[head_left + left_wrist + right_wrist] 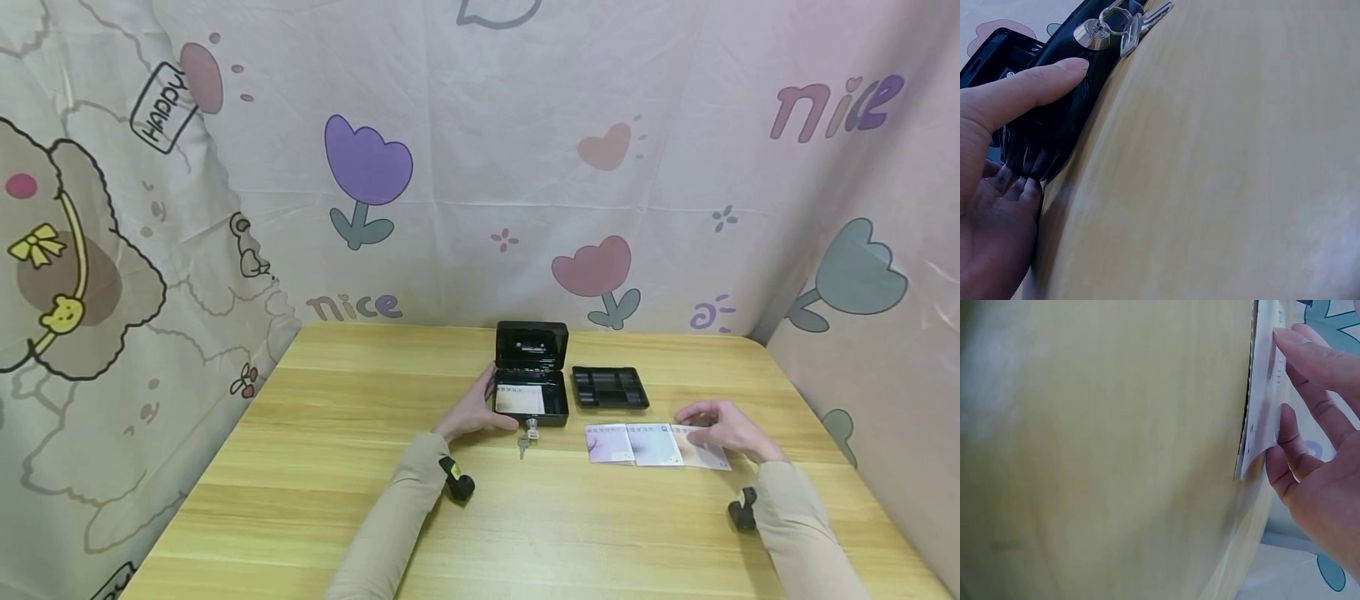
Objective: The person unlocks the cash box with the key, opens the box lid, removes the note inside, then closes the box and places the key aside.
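A black cash box [556, 407] stands with its lid [532, 348] up and a pale printed paper card [519, 400] inside. My left hand [474, 408] grips its front left corner, thumb across the front and fingers along the side. From the lock [1092, 34] hang keys [1138, 28] on a ring. To the right, a purple card [609, 444], a blue card [654, 446] and an orange-toned card [703, 455] lie in an overlapping row. My right hand [726, 427] pinches the orange-toned one, thumb on top and fingers at its far edge.
A black compartment tray [610, 389] lies right of the cash box, behind the row of cards. Everything stands on a wooden table [337, 400]. Printed cloth [465, 167] hangs along the back and both sides.
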A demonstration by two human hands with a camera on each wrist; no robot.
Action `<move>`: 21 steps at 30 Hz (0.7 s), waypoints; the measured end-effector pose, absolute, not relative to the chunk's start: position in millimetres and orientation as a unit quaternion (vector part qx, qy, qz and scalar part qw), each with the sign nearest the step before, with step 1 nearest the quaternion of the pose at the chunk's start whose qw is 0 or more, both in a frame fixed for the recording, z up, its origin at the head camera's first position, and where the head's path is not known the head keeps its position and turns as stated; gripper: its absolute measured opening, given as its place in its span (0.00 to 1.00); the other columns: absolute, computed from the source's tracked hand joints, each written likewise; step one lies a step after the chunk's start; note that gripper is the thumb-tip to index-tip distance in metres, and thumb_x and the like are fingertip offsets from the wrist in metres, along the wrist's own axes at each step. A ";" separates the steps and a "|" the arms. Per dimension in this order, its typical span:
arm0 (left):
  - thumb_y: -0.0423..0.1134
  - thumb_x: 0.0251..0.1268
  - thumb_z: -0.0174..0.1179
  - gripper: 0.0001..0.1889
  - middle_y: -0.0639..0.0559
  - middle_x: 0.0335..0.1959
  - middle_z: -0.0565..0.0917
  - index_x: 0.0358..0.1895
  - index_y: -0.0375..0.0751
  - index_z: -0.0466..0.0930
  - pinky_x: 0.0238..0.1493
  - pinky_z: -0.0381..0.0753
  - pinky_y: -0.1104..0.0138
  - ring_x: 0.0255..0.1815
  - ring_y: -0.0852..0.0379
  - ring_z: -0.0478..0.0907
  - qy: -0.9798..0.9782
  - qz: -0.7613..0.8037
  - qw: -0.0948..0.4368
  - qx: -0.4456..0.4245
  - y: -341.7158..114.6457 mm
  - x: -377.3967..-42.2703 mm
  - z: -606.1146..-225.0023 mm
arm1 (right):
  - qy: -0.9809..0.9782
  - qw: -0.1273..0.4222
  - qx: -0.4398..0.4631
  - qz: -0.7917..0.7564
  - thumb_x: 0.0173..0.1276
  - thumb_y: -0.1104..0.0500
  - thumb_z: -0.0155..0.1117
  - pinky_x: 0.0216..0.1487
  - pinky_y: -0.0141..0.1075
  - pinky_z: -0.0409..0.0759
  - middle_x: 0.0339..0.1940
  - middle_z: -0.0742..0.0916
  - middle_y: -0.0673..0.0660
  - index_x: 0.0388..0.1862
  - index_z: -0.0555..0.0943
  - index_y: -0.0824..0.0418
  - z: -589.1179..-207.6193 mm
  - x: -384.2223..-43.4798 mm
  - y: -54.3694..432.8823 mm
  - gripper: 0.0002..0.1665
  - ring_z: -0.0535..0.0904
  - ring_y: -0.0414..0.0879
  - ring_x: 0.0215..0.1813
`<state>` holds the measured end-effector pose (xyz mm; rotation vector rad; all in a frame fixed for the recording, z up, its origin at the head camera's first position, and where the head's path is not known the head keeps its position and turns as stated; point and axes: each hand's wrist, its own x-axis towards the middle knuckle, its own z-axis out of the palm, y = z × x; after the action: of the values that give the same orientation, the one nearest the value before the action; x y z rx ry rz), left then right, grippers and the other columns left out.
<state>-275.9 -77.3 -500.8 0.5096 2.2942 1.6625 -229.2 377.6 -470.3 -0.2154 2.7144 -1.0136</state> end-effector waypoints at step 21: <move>0.33 0.44 0.79 0.68 0.37 0.84 0.39 0.81 0.34 0.33 0.84 0.48 0.50 0.84 0.38 0.44 0.789 0.575 0.135 0.172 -77.5 -275.8 -500.5 | 0.922 0.079 -0.088 -0.369 0.57 0.67 0.70 0.44 0.35 0.71 0.58 0.84 0.72 0.58 0.81 0.68 -466.4 -224.6 373.0 0.27 0.75 0.47 0.46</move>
<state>-275.8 -77.5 -500.5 0.4990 2.2851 1.6657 -224.6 373.0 -466.4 -0.2633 2.7585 -1.1039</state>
